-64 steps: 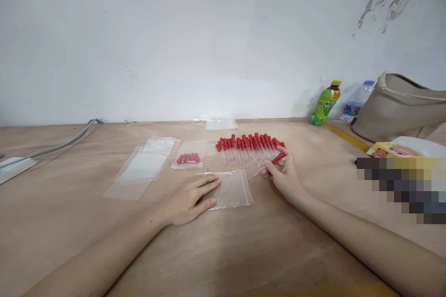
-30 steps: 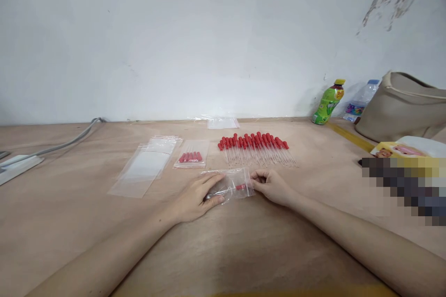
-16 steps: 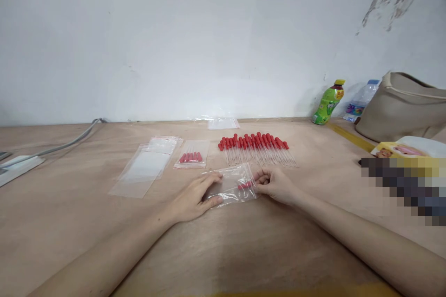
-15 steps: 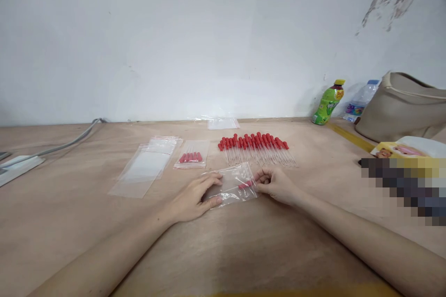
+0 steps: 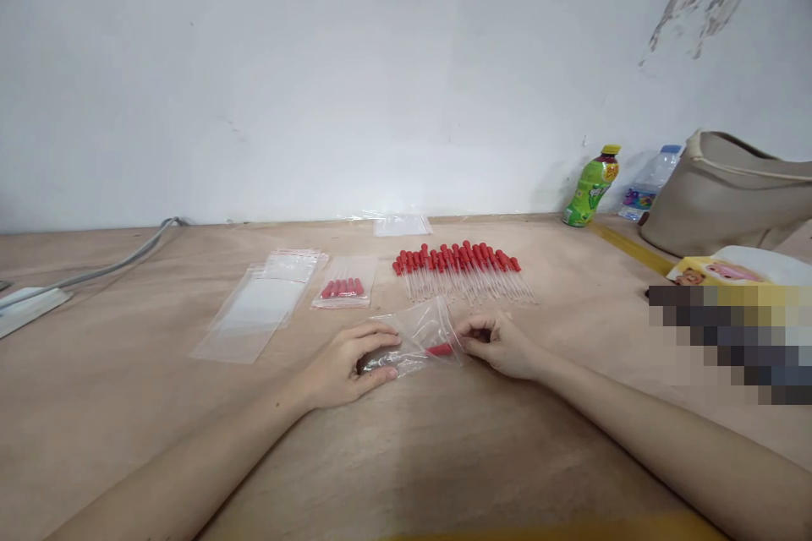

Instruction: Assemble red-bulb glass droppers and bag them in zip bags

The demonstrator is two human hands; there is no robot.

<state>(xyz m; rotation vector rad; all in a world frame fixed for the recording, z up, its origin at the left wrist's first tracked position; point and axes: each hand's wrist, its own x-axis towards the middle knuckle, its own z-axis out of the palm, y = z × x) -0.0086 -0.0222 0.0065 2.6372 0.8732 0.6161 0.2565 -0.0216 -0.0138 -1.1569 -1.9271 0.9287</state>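
Observation:
A clear zip bag (image 5: 415, 330) lies between my hands, with a red-capped dropper (image 5: 439, 350) inside near its right end. My left hand (image 5: 352, 363) rests on the bag's left end, thumb and fingers apart. The thumb and fingers of my right hand (image 5: 498, 344) are pinched on the bag's right edge. Beyond them lies a row of several clear droppers with red caps (image 5: 466, 258). To its left is a bag of red-capped droppers (image 5: 343, 287), and further left a stack of flat clear bags (image 5: 260, 304).
More clear bags (image 5: 403, 226) lie by the wall. At the right stand a green bottle (image 5: 589, 190), a clear bottle (image 5: 650, 186), a beige bag (image 5: 710, 194) and a yellow pack (image 5: 720, 270). A grey cable (image 5: 127, 258) runs along the left.
The red cap in the bag between my hands has shifted slightly down and left, and the bag has creased more. My right hand has moved slightly left. The view has shifted a little.

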